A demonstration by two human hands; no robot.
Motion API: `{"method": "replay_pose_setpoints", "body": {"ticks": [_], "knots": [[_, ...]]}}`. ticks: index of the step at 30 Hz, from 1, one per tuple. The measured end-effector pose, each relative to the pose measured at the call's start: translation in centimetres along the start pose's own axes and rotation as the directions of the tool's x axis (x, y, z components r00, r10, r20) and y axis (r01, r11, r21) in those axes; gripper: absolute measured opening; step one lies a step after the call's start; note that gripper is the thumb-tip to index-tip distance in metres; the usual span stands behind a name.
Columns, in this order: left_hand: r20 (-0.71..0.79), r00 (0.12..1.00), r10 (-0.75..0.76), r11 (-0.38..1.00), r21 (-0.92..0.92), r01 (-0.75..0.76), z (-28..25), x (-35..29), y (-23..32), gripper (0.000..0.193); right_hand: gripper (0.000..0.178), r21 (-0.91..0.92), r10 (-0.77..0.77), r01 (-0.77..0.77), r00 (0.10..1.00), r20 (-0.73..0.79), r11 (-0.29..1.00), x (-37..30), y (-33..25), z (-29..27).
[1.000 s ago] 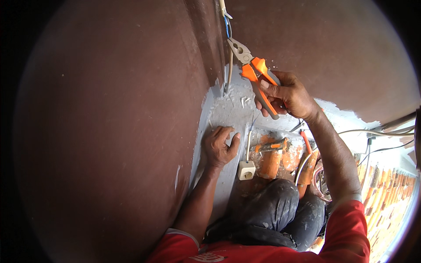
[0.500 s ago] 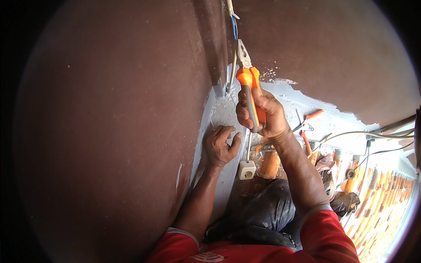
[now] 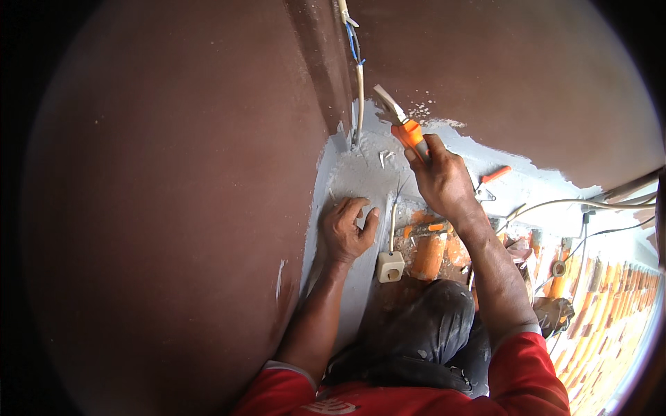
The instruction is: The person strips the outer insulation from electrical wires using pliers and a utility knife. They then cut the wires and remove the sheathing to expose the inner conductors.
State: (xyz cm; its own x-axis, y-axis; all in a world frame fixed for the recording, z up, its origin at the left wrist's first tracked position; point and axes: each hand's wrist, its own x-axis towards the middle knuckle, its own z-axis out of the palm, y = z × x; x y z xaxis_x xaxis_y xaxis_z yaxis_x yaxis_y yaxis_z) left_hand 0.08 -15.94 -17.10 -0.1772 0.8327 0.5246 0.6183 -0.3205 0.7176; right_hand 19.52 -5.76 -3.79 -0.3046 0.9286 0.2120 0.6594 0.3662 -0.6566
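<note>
My right hand [image 3: 446,182] is closed around combination pliers [image 3: 414,137] with orange and dark grey handles. Their metal jaws point up and left, apart from the cable. Along the wall corner runs a white cable [image 3: 360,100]; above it, blue and dark wires [image 3: 354,47] show between two lengths of sheath. On the grey ledge rests my left hand [image 3: 347,230], fingers bent, thumb apart, nothing seen in it. Beside it stands a short cable [image 3: 393,222] with bare-looking ends, leading down to a white socket [image 3: 390,267]. Small white scraps [image 3: 385,158] lie on the ledge.
Right of my right hand lies a red-handled hand tool [image 3: 495,175], partly hidden by my wrist. Loose cables [image 3: 590,202] cross the right side, with a round ring-like object [image 3: 558,268] below them. Brown walls [image 3: 194,180] rise on both sides of the corner.
The pliers have come down and to the right, away from the wires, and turned in my right hand. The white scraps now show on the ledge. My left hand has barely moved.
</note>
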Motion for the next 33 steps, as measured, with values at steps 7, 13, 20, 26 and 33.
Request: {"method": "replay_pose_setpoints", "body": {"ticks": [7,13,20,26,33], "knots": [[0.008,1.000,0.018,1.000,-0.001,-0.018,0.0,0.6,0.0,0.018,0.042,0.383,0.095,-0.141,0.986,0.137,0.913,-1.6,2.5,0.9],[0.017,1.000,0.021,1.000,0.006,-0.021,-0.2,0.3,-0.1,0.017,0.062,0.499,0.127,-0.353,0.893,0.432,0.791,1.6,-4.3,-4.7],[0.016,1.000,-0.002,1.000,-0.001,0.002,0.2,0.2,-0.5,0.013,0.063,0.376,0.187,-0.332,0.909,0.371,0.865,-2.1,0.5,-5.9],[-0.095,0.990,0.107,0.992,0.071,-0.100,1.1,-0.3,-1.8,0.009,0.046,0.170,0.275,-0.352,0.893,0.358,0.921,-10.5,7.1,-8.3],[-0.008,0.999,0.042,0.993,0.115,-0.041,0.9,-0.1,-2.0,0.012,0.046,-0.062,0.303,-0.297,0.920,0.250,0.953,-20.5,12.5,-7.2]]}}
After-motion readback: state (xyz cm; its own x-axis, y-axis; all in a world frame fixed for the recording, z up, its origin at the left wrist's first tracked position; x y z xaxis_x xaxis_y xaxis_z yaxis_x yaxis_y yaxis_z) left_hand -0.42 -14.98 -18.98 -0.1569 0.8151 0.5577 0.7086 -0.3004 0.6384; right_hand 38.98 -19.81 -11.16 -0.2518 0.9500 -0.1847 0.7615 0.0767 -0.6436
